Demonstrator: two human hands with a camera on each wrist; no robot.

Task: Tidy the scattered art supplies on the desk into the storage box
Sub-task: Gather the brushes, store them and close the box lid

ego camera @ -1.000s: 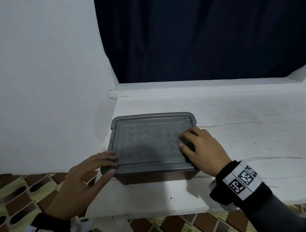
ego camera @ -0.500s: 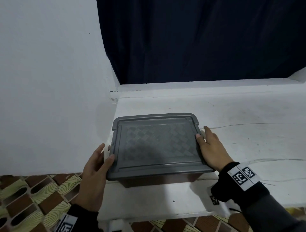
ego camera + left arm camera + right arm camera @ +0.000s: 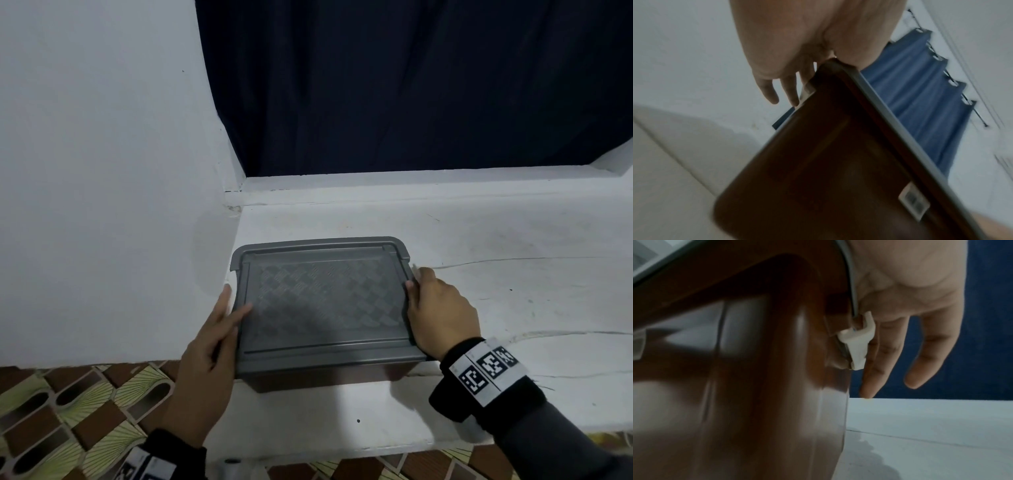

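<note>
The storage box [image 3: 322, 373] sits shut by the desk's [image 3: 513, 233] front left corner. The left hand [image 3: 209, 356] and right hand [image 3: 442, 315] lie flat, fingers straight, against the sides of its gray lid [image 3: 322, 301].

The closed gray lid [image 3: 322, 298] hides whatever the storage box [image 3: 756, 386] holds. Both wrist pictures are blurred, the box cut off at their lower edges.
</note>
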